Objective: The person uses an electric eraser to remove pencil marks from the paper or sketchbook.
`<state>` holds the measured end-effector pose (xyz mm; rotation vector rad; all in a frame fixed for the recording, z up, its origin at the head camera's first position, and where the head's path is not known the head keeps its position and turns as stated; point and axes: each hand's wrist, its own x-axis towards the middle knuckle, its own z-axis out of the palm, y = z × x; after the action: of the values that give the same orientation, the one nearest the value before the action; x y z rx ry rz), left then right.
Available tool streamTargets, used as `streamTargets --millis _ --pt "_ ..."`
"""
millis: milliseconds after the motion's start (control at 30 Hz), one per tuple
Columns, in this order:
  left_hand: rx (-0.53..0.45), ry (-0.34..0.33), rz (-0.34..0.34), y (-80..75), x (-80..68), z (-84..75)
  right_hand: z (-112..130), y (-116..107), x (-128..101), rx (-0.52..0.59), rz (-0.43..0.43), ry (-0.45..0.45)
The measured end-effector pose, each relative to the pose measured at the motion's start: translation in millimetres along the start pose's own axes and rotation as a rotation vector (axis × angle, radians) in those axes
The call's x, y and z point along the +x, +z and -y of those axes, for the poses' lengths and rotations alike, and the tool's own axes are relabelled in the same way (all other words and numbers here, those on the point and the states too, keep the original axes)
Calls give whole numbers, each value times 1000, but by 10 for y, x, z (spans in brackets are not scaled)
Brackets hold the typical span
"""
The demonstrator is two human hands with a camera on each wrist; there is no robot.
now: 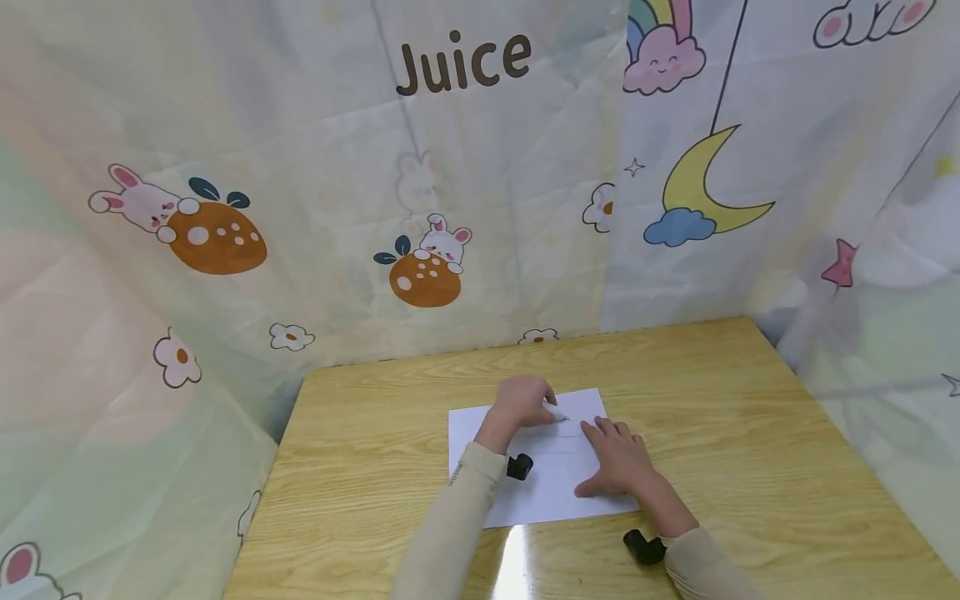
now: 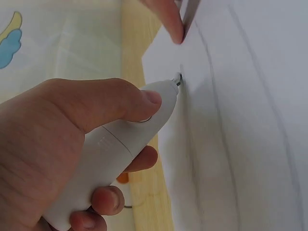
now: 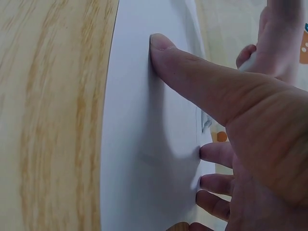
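Observation:
A white pen-shaped electric eraser (image 2: 115, 139) lies in the grip of my left hand (image 1: 521, 402), the thumb on its button and the other fingers wrapped beneath. Its small tip (image 2: 178, 78) meets the sheet of white paper (image 1: 555, 496) at the end of a faint pencil line (image 2: 190, 144). Two darker pencil lines (image 2: 219, 110) run alongside. My right hand (image 1: 621, 457) rests on the paper's right side, thumb and fingers spread apart. In the right wrist view its thumb (image 3: 168, 50) presses the sheet near one edge.
The paper lies on a wood-grain table (image 1: 360, 467). A black wrist camera (image 1: 519, 467) sits at the left wrist, another black camera (image 1: 643, 547) at the right wrist. Printed fabric (image 1: 315, 208) hangs behind the table and along both sides.

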<state>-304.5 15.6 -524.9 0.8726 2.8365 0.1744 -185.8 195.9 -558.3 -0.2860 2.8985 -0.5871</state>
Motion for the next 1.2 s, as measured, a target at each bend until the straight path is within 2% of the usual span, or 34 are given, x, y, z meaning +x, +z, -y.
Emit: streamTargets --millis 100,267,467,667,833,1067,1200 --pt "-13 4 8 -1 3 -3 -5 10 12 5 2 -2" --pt "-27 -53 20 -12 -23 4 -27 46 27 7 6 8" --pt "-10 35 4 5 -5 -32 -38 69 33 7 0 -3" --pt "-1 -22 -9 45 -24 -25 -13 1 -17 6 -1 0" --pt "3 32 -20 34 -20 -53 -7 -27 -28 4 -8 -4" --pt "-4 -35 -3 29 -59 -21 -16 8 -15 -5 -1 -5" --pt "1 5 -14 39 -22 -40 -36 28 5 -11 -9 1"
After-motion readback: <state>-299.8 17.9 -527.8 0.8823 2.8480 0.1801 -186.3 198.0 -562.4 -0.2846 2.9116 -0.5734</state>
